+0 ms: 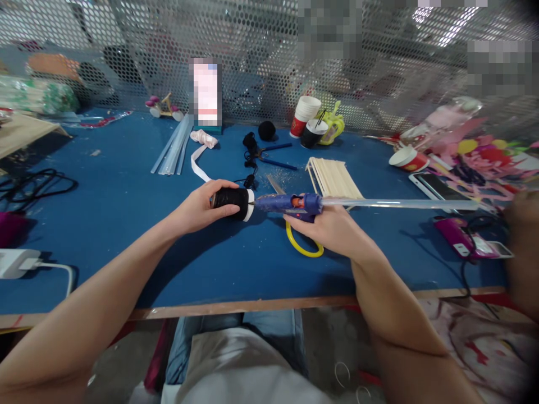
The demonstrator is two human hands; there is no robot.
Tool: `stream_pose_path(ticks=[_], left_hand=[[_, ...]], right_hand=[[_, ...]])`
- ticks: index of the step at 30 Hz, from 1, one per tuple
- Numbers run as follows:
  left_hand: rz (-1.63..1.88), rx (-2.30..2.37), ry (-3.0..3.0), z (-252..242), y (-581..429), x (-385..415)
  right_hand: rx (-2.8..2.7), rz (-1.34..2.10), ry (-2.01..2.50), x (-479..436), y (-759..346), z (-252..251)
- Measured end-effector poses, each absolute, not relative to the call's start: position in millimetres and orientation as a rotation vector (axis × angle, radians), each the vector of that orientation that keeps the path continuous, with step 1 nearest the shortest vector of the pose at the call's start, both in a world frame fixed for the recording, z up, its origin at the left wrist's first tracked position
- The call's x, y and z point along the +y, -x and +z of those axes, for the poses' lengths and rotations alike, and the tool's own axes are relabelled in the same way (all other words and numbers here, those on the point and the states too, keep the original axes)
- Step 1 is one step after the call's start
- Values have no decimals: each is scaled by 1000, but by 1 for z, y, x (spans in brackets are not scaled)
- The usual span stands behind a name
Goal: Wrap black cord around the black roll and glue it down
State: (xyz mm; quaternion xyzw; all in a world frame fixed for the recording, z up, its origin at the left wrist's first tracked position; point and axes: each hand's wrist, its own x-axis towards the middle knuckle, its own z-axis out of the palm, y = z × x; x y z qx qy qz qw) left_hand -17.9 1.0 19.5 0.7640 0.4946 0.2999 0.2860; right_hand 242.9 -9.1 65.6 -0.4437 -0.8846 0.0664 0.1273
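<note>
My left hand (206, 206) is closed around a paper cup wrapped in black (231, 203), lying on its side with its white rim to the right. A blue hot glue gun (273, 203) is gripped in my right hand (332, 227). Its nozzle points left and meets the cup near the white rim; whether it touches, I cannot tell. A long clear glue stick (391, 204) sticks out of the gun's back to the right. Under the gun lie scissors with a yellow handle (304, 251), partly hidden by the gun and my right hand.
Behind my hands are blue-handled pliers (275, 164), a black ball (266, 131), glue sticks (173, 147), a ribbon (204, 138) and a bundle of pale sticks (334, 177). Stacked cups (305, 115) stand by the mesh screen (252, 67). Another person's blurred arm (522, 252) is at right.
</note>
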Motion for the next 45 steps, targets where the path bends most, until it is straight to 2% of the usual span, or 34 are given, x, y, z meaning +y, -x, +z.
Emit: stream_pose_path(ticks=[5, 14, 21, 29, 45], left_hand=[[777, 1328, -2058, 21, 18, 0], [791, 1298, -2045, 21, 18, 0], [767, 1308, -2033, 24, 18, -1], [790, 1249, -1990, 24, 19, -2], [804, 1148, -1971, 23, 21, -3]], right_hand=[[-2628, 168, 1206, -9, -244, 67], [-2790, -246, 1058, -5, -249, 64], [-2747, -13, 1057, -6, -248, 67], [-2443, 355, 1277, -4, -246, 60], [-2408, 389, 1175, 1, -247, 58]])
